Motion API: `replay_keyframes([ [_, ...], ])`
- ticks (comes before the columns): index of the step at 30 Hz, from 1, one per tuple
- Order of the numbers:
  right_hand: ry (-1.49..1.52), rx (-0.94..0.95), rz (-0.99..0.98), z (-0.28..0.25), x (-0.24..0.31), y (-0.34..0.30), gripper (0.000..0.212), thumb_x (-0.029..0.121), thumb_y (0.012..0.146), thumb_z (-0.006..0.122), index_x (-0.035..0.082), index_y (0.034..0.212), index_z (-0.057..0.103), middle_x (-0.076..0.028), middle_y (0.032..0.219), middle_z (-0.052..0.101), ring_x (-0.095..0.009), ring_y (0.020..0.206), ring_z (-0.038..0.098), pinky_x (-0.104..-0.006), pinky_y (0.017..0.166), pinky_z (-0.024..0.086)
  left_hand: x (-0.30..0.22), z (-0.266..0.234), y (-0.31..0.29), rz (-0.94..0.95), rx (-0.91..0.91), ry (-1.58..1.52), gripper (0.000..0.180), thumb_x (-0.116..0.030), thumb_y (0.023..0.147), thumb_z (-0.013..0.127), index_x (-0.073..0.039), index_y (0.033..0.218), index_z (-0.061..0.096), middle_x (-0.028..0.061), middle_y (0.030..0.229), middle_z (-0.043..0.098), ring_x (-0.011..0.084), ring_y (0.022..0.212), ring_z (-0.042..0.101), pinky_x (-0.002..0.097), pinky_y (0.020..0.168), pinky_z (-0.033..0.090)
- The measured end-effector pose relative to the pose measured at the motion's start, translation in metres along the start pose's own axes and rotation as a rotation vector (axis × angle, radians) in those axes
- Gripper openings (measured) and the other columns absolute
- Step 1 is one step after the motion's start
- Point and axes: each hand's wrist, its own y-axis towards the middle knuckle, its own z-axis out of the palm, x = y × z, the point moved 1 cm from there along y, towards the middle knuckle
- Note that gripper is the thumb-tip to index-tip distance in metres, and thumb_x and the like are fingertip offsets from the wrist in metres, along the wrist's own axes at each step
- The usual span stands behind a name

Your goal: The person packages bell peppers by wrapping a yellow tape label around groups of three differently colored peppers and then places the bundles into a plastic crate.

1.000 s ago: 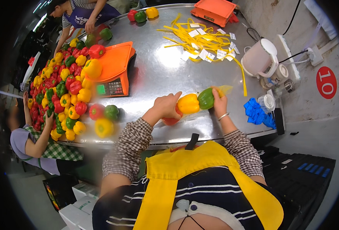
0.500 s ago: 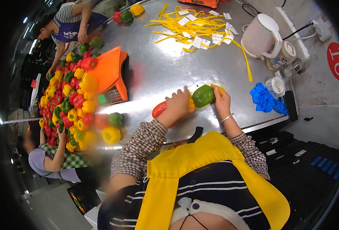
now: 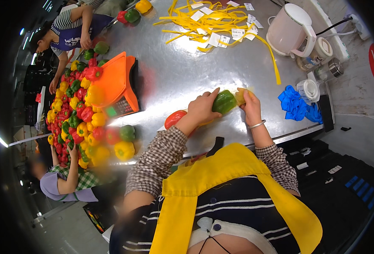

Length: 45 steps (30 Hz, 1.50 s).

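My left hand (image 3: 201, 109) is wrapped over the near side of a green bell pepper (image 3: 225, 103), its thumb and fingers against the skin. At the pepper's right end, my right hand (image 3: 251, 109) pinches a thin yellow strip (image 3: 240, 97); whether it is film or netting I cannot tell. A red bell pepper (image 3: 175, 118) lies on the table left of my left wrist. A sliver of yellow (image 3: 206, 122) shows beneath my left hand, mostly hidden.
Yellow strips with white tags (image 3: 214, 25) lie across the metal table (image 3: 170, 80). A kettle (image 3: 289, 31), jars (image 3: 320, 53) and crumpled blue plastic (image 3: 295, 103) stand at right. Left are an orange scale (image 3: 115, 84), heaped peppers (image 3: 74, 114) and two co-workers (image 3: 74, 31).
My left hand has shifted onto the green pepper, covering more of its left side. My right hand has moved slightly right with the yellow strip, opening a gap from the pepper.
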Motion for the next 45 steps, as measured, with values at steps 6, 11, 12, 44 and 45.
replay_keyframes([
  [6, -0.002, 0.020, 0.033, -0.003, 0.008, 0.005, 0.034, 0.031, 0.099, 0.046, 0.004, 0.112, 0.063, -0.006, 0.102, 0.067, -0.012, 0.089, 0.062, -0.0243, 0.075, 0.048, 0.025, -0.014, -0.050, -0.052, 0.111, 0.231, 0.108, -0.037, 0.054, 0.085, -0.011, 0.143, 0.030, 0.0170, 0.110, 0.061, 0.0337, 0.098, 0.060, 0.0408, 0.088, 0.045],
  [11, -0.016, 0.012, 0.028, -0.003, -0.004, 0.013, 0.032, 0.030, 0.099, 0.048, 0.004, 0.109, 0.064, -0.006, 0.100, 0.068, -0.011, 0.087, 0.061, -0.0236, 0.073, 0.047, 0.045, -0.018, -0.052, 0.019, 0.132, 0.128, 0.113, -0.033, 0.050, 0.087, -0.009, 0.143, 0.029, 0.0161, 0.103, 0.063, 0.0349, 0.095, 0.060, 0.0401, 0.085, 0.046],
  [12, -0.025, -0.008, 0.040, -0.003, -0.006, 0.015, 0.032, 0.029, 0.098, 0.049, 0.003, 0.109, 0.064, -0.007, 0.099, 0.068, -0.011, 0.085, 0.062, -0.0238, 0.071, 0.048, 0.045, -0.021, -0.051, 0.026, 0.135, 0.135, 0.114, -0.033, 0.049, 0.087, -0.009, 0.144, 0.028, 0.0161, 0.102, 0.063, 0.0349, 0.095, 0.060, 0.0399, 0.085, 0.046],
  [44, -0.435, 0.062, -0.466, 0.007, 0.042, 0.028, 0.012, 0.010, 0.084, 0.069, 0.000, 0.090, 0.070, 0.000, 0.076, 0.060, -0.006, 0.064, 0.051, -0.0209, 0.056, 0.040, -0.027, 0.003, 0.109, 0.192, 0.406, -0.243, 0.047, -0.041, 0.081, 0.066, 0.003, 0.094, 0.066, 0.0215, 0.084, 0.066, 0.0320, 0.076, 0.064, 0.0390, 0.071, 0.048],
  [45, -0.478, 0.084, -0.498, 0.014, 0.053, 0.021, 0.012, 0.009, 0.083, 0.069, 0.000, 0.091, 0.070, -0.001, 0.076, 0.059, -0.006, 0.065, 0.051, -0.0210, 0.057, 0.040, -0.024, 0.000, 0.107, 0.201, 0.386, -0.316, 0.043, -0.039, 0.083, 0.065, 0.002, 0.095, 0.066, 0.0205, 0.084, 0.067, 0.0321, 0.075, 0.063, 0.0387, 0.070, 0.048],
])
